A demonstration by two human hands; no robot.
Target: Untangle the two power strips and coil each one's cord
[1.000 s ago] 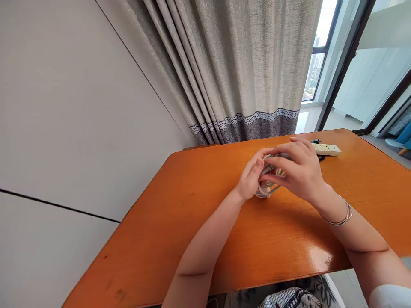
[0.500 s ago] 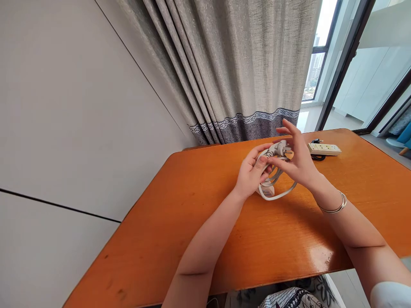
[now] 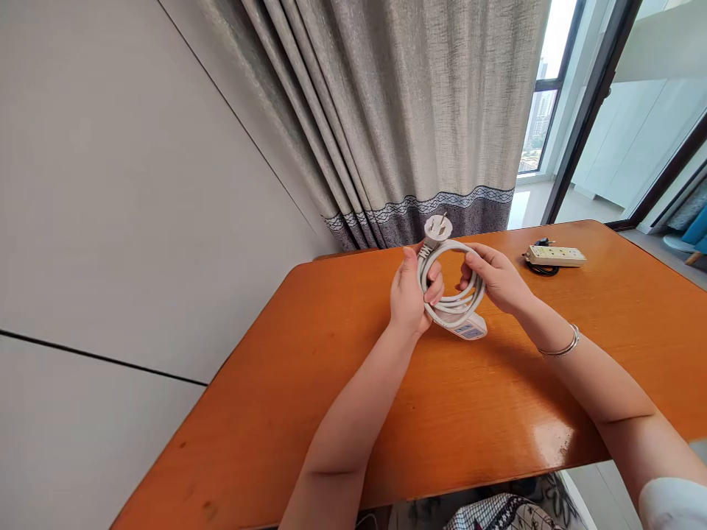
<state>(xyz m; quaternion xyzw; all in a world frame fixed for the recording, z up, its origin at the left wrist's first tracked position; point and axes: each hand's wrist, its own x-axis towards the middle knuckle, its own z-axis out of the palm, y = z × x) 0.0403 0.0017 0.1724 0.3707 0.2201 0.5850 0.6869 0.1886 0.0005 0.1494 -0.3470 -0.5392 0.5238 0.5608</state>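
A white power cord (image 3: pixel 454 303) is coiled into a ring above the table, with both my hands on it. My left hand (image 3: pixel 412 294) is closed around the ring's left side, near the plug. The white plug (image 3: pixel 438 228) stands up at the top left of the coil, its prongs showing. My right hand (image 3: pixel 497 276) pinches the coil's right side between thumb and fingers. Just below the coil is a white power strip (image 3: pixel 468 326), partly hidden by the loops; whether it rests on the table I cannot tell.
On the orange-brown wooden table (image 3: pixel 342 353), a second, cream power strip (image 3: pixel 555 256) lies at the back right with its black cord (image 3: pixel 541 269) bundled beside it. A grey curtain (image 3: pixel 431 110) hangs behind the table. A pale wall panel (image 3: pixel 138 184) runs along the left.
The plug has swung up and left, its prongs turned from rightward to upward. The cord loops are now a neater open ring. My right hand has gone from spread fingers to gripping the coil.
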